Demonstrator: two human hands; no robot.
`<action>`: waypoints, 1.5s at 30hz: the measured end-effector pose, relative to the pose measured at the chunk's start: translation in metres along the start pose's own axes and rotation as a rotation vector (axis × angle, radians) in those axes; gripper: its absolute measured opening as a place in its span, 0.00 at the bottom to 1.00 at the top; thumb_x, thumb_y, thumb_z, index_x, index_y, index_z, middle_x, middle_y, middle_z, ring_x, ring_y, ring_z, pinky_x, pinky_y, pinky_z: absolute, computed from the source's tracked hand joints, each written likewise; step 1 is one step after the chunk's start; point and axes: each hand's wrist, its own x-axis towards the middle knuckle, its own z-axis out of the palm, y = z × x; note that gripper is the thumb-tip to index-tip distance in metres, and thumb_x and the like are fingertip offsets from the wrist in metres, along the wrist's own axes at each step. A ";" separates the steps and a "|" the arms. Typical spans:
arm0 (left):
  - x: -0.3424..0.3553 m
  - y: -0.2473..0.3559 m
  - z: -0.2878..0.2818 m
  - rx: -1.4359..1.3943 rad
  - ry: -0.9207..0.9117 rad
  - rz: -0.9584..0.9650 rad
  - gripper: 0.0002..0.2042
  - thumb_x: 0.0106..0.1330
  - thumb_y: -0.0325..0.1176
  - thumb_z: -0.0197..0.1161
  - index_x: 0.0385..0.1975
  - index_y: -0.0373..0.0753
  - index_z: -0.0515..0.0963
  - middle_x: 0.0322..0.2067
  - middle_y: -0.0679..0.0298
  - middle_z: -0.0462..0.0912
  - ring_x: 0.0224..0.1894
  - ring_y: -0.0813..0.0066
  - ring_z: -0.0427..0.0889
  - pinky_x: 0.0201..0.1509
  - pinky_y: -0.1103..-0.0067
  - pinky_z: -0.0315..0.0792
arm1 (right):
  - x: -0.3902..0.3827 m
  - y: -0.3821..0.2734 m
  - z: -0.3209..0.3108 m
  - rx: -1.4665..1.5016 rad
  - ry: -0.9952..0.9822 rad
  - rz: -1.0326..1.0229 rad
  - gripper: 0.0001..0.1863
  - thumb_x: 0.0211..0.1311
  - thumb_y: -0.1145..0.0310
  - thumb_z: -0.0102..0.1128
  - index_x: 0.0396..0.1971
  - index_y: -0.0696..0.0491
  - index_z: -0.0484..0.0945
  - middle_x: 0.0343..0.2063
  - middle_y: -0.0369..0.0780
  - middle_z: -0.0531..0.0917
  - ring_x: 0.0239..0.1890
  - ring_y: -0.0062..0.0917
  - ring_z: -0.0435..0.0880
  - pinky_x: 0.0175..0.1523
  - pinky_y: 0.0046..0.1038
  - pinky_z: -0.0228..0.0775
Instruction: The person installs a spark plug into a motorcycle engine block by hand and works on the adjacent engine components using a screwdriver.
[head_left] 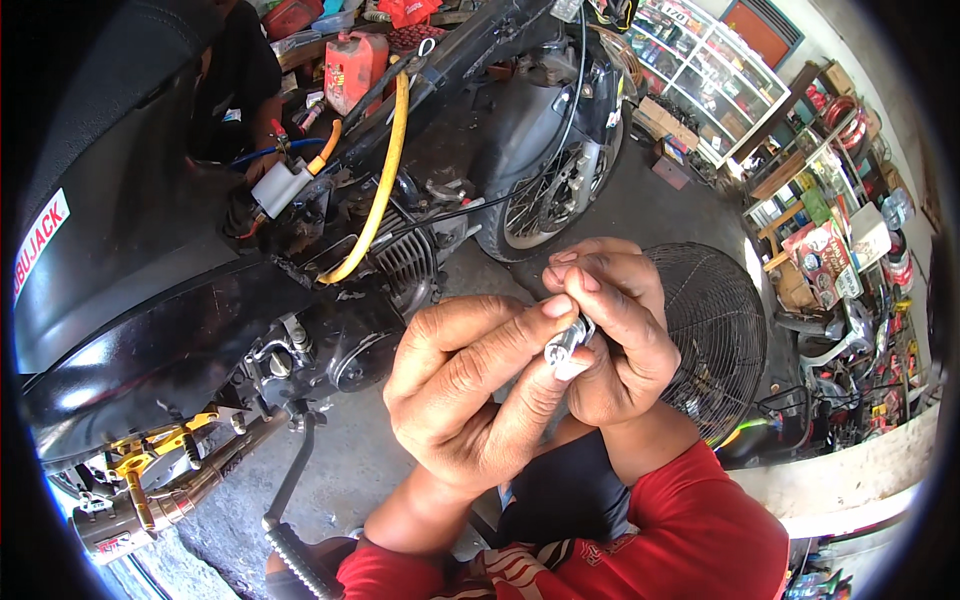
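Note:
Close in front of me, both hands meet over a small shiny metal cylinder (pixel 563 347) with an opening in its near end; its exact kind is not clear. My left hand (pixel 465 385) pinches it between thumb and fingertips. My right hand (pixel 622 335) is curled closed against its other side, with the fingertips near its far end. The fingers hide much of the part. To the left of my hands stands a partly dismantled motorcycle with a black engine cover (pixel 340 325), a finned cylinder (pixel 408 262) and a kick lever (pixel 293 470).
A yellow hose (pixel 388 170) arches over the engine beside a white plastic piece (pixel 282 188). Beyond are a red jerrycan (pixel 354 72) and a spoked wheel (pixel 560 205). A round fan (pixel 705 330) stands right of my hands. A person's arm (pixel 265 130) shows at upper left.

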 end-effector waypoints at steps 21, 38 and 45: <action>0.019 0.034 -0.004 -0.122 -0.059 -0.340 0.12 0.60 0.28 0.72 0.44 0.34 0.87 0.37 0.61 0.84 0.41 0.72 0.78 0.48 0.79 0.72 | 0.000 -0.005 -0.001 -0.036 0.045 -0.043 0.18 0.53 0.76 0.75 0.46 0.53 0.86 0.43 0.41 0.83 0.41 0.32 0.80 0.46 0.31 0.76; 0.015 0.033 0.001 0.067 -0.008 -0.103 0.12 0.57 0.25 0.75 0.41 0.35 0.87 0.37 0.61 0.84 0.38 0.70 0.81 0.43 0.78 0.74 | -0.005 0.002 0.005 0.080 0.082 -0.016 0.17 0.55 0.80 0.70 0.46 0.56 0.84 0.45 0.45 0.86 0.49 0.38 0.84 0.53 0.37 0.79; 0.019 0.037 0.003 0.110 -0.003 -0.064 0.12 0.56 0.26 0.75 0.41 0.36 0.88 0.38 0.62 0.84 0.38 0.70 0.81 0.42 0.78 0.75 | 0.000 -0.001 0.005 0.123 0.100 -0.011 0.17 0.56 0.81 0.69 0.47 0.55 0.84 0.45 0.45 0.86 0.50 0.39 0.84 0.56 0.40 0.79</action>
